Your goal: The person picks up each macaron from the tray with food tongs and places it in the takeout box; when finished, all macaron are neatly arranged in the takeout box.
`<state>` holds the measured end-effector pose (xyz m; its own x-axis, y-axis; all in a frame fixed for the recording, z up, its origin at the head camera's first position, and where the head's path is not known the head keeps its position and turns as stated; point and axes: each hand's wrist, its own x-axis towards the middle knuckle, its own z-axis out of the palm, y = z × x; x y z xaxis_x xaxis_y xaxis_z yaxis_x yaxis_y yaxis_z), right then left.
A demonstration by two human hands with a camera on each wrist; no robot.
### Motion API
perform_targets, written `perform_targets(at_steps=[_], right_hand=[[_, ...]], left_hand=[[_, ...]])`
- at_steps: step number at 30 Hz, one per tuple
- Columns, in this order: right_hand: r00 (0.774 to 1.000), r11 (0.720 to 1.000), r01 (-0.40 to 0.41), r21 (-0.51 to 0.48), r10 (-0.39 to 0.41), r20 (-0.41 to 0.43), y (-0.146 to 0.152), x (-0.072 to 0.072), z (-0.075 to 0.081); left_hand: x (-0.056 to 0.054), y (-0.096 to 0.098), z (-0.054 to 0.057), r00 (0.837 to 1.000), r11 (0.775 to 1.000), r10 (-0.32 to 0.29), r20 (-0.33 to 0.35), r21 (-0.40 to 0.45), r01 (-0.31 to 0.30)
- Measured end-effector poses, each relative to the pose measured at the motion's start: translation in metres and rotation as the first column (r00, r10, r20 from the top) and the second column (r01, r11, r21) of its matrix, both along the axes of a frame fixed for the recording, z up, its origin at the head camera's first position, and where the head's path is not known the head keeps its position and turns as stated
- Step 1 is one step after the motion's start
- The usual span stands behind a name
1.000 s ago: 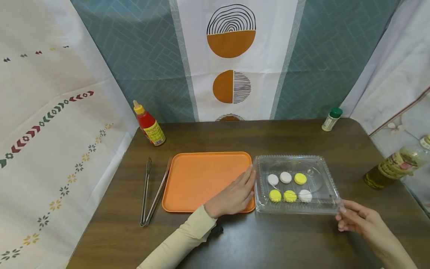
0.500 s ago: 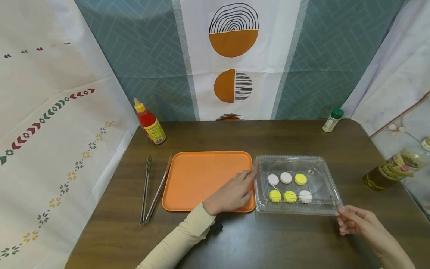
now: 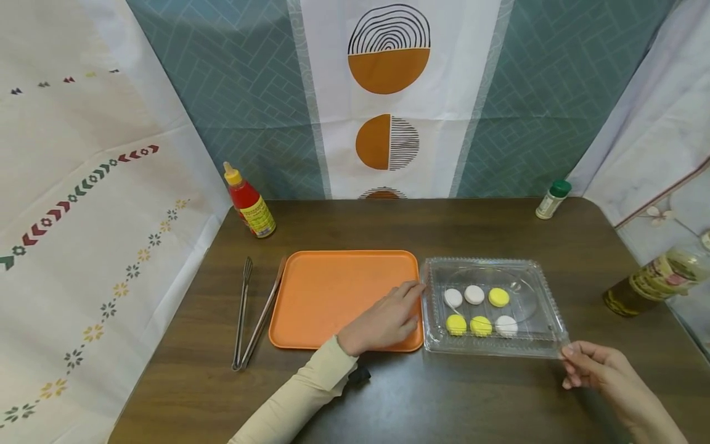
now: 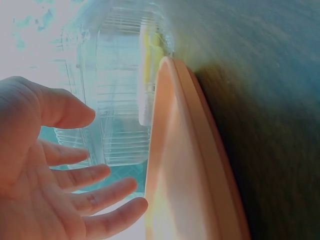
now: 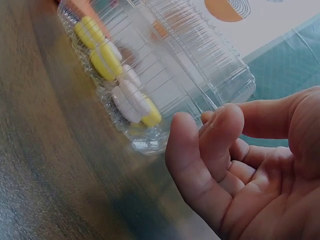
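Note:
A clear plastic clamshell container [image 3: 534,311] lies closed on the table, right of an orange tray [image 3: 333,290]. Inside it, two rows of yellow macarons [image 3: 498,297] and white macarons [image 3: 474,295] show through the lid. My right hand [image 3: 599,370] pinches the container's front right corner between thumb and fingers, as the right wrist view also shows. Over the tray's right side reaches my left hand [image 3: 383,317], its fingertips at the container's left edge. In the left wrist view its fingers [image 4: 102,197] are spread and loosely bent, holding nothing.
Metal tongs [image 3: 241,320] lie spread left of the tray. Behind them stands a red sauce bottle [image 3: 252,206]. A green-capped shaker [image 3: 552,200] is at the back right, and an oil bottle [image 3: 654,277] stands at the right edge. Fabric hangs behind the table.
My left hand's fingers have slid slightly down from the container's left side and bent a little. My right hand has shifted slightly outward and down at the corner. The container looks unmoved.

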<state>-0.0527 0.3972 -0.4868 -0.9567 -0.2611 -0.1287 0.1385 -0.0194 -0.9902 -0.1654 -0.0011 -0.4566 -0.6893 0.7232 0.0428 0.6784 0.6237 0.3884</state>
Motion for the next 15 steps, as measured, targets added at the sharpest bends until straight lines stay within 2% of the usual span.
perform_targets(at_steps=[5, 15], right_hand=[[0.999, 1.0, -0.028, -0.013, 0.029, 0.026, 0.001, 0.0, -0.001], [0.982, 0.995, -0.099, 0.033, 0.093, 0.162, 0.008, -0.007, 0.011]], left_hand=[[0.002, 0.001, 0.0, 1.0, 1.0, 0.001, 0.024, 0.028, -0.002], [0.003, 0.005, 0.003, 0.999, 0.999, 0.018, 0.037, 0.05, -0.02]])
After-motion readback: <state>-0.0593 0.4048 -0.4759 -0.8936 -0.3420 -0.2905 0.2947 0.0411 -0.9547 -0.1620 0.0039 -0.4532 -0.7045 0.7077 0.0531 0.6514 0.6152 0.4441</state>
